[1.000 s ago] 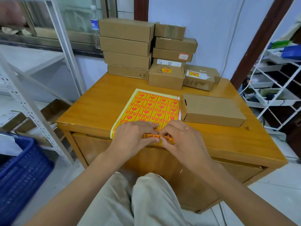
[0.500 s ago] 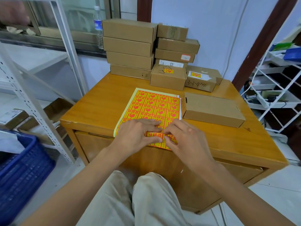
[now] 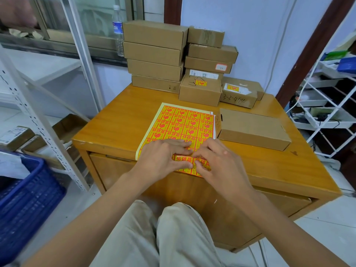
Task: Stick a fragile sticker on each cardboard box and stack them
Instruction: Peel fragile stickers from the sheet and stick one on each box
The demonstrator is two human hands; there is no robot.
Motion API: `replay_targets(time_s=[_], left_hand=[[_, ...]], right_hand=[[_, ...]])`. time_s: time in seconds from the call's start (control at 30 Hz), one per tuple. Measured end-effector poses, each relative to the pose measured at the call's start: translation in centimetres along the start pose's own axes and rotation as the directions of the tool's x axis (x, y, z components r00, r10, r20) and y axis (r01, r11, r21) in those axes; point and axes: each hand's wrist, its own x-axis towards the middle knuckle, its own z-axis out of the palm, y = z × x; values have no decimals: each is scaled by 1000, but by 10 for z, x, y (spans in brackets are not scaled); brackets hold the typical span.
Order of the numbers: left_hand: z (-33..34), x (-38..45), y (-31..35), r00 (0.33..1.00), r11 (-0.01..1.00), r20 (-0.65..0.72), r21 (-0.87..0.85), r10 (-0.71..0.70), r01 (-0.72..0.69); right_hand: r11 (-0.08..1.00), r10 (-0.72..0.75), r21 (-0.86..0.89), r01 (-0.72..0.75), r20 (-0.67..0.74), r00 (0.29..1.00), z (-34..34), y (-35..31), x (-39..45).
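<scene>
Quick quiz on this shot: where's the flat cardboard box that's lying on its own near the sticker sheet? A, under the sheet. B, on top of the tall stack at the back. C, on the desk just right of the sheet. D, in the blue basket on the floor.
C: the flat cardboard box lies on the wooden desk just right of the sticker sheet, apart from the stacks behind.

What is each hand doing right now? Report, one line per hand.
Left hand: open, fingers flat, pressing on the sticker sheet.
Right hand: fingers curled at the sheet's near edge, pinching a sticker.
</scene>
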Motion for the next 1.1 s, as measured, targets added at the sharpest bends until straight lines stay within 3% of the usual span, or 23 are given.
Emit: replay_targets(time_s=[0.37, 1.1], left_hand=[[-1, 1, 1, 1000, 1000, 9, -4, -15, 15], [-11, 2, 7, 995, 999, 103, 40, -11, 7]], right_hand=[[998, -50, -55, 45, -102, 993, 5, -2, -7], [997, -65, -47, 60, -94, 993, 1, -1, -5]])
